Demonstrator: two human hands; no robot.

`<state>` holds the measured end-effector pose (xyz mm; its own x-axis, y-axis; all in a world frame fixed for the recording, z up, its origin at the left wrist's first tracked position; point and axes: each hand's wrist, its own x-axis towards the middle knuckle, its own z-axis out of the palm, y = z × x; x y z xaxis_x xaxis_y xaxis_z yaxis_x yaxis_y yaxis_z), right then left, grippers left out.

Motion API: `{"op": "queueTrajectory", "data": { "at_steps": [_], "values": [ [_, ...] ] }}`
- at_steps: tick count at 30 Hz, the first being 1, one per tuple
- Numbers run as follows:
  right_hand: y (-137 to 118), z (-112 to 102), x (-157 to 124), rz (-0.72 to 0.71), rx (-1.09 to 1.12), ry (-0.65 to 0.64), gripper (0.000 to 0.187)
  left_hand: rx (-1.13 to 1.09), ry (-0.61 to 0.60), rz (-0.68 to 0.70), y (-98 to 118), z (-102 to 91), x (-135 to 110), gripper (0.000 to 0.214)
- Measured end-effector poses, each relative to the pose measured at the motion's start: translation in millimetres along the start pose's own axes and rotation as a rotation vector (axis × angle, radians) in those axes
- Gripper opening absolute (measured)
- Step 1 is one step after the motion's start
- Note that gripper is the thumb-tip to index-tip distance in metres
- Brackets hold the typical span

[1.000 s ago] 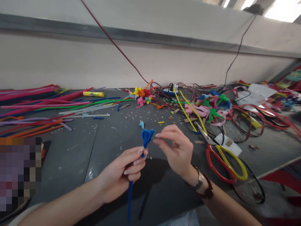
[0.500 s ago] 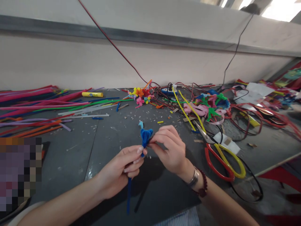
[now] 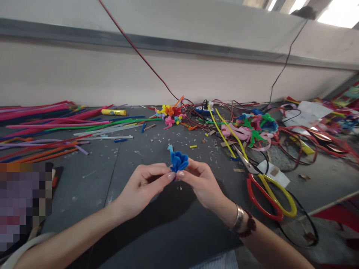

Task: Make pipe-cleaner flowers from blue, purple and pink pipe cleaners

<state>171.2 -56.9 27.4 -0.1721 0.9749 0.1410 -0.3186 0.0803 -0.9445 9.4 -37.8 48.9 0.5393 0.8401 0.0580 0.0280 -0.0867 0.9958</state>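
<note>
Two bare hands meet over a dark gray work table (image 3: 84, 194), pinching a small blue pipe-cleaner flower (image 3: 177, 161) between them. The flower is a fuzzy, looped bloom held just above the table, with a thin pale blue tip (image 3: 169, 148) poking up from its left side. The left hand (image 3: 143, 188) grasps it from the left, with its fingers curled and their tips pressed against the lower edge of the bloom. The right hand (image 3: 203, 185) grasps it from the right, with its thumb and fingers closed in a pinch. A metal bangle (image 3: 238, 218) and a dark red bead bracelet (image 3: 249, 226) circle the right wrist.

Everything else sits around the blue flower. Straight ahead of it, near the far wall (image 3: 140, 82), is a cluster of multicolored pipe-cleaner flowers (image 3: 169, 114). Far to its left lie long loose pipe cleaners (image 3: 47, 127) in pink, green, orange and purple, with a yellow glue stick (image 3: 113, 112) beyond them. To its right are large scissors (image 3: 269, 198) with red and yellow handles. Farther right and beyond lie a pink and green pipe-cleaner bunch (image 3: 252, 129), a tangle of red wire (image 3: 303, 138) and a blue power strip (image 3: 203, 110). At lower left, a pixelated patch (image 3: 22, 201) hides what lies there.
</note>
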Motion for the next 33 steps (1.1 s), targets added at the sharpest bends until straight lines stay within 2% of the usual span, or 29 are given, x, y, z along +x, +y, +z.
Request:
{"op": "queueTrajectory", "data": {
  "at_steps": [5, 9, 12, 16, 19, 22, 27, 33],
  "values": [
    [5.0, 5.4, -0.2, 0.162, 0.256, -0.039, 0.011, 0.001, -0.044, -0.024, 1.6, 3.3, -2.7, 0.022],
    [1.5, 9.5, 0.6, 0.195, 0.295, -0.106, 0.018, 0.055, -0.009, -0.002, 7.9, 6.2, -2.9, 0.023],
    [-0.1, 11.0, 0.3, 0.08, 0.174, -0.089, 0.018, 0.264, 0.067, 0.078, 14.6, 5.7, -3.4, 0.02],
    [-1.5, 14.1, -3.3, -0.135, -0.153, 0.093, 0.017, 0.581, 0.18, 0.294, 16.3, 3.8, -7.3, 0.015],
    [-1.0, 17.1, -7.3, -0.226, -0.392, 0.245, 0.014, 0.802, 0.239, 0.441, 10.0, 3.6, -10.4, 0.02],
    [0.2, 19.2, -9.8, -0.272, -0.497, 0.286, 0.008, 0.935, 0.28, 0.497, 4.0, 3.7, -11.1, 0.019],
    [-0.3, 18.0, -9.0, -0.329, -0.492, 0.243, 0.008, 0.805, 0.253, 0.442, 9.0, 5.0, -9.6, 0.017],
    [-2.5, 12.8, -5.3, -0.271, -0.379, 0.165, 0.01, 0.645, 0.217, 0.29, 21.3, 6.2, -10.1, 0.012]
  ]
}}
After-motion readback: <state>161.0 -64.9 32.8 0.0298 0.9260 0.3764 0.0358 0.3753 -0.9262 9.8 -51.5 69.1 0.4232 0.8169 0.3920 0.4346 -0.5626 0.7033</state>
